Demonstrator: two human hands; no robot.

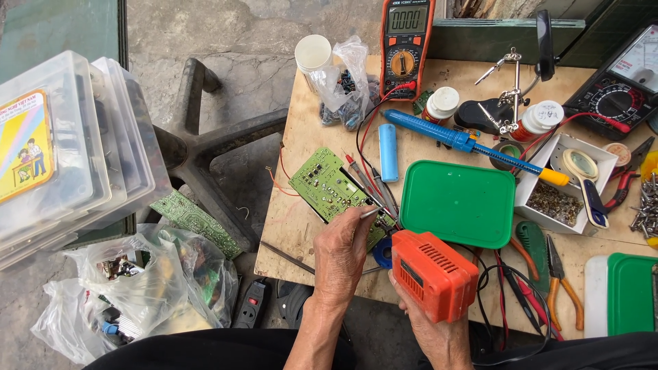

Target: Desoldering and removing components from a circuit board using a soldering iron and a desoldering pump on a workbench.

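Note:
A green circuit board (327, 185) lies on the wooden table (308, 116), solder side up, with thin red wires at its left edge. My left hand (343, 257) rests on the board's near end and pinches a thin strand of solder wire, its tip on the board. My right hand (418, 308) grips an orange soldering gun (433, 274) by its handle, its nose aimed toward the same spot on the board. Red and black multimeter probes (363, 179) lie across the board's right side.
An orange multimeter (406, 38), a blue desoldering pump (445, 137), a blue battery cell (388, 152), a green lid (458, 203), a white parts box (562, 185), pliers (558, 274) and a helping-hands stand (510, 89) crowd the table. Plastic boxes (62, 151) and bags (137, 288) sit left.

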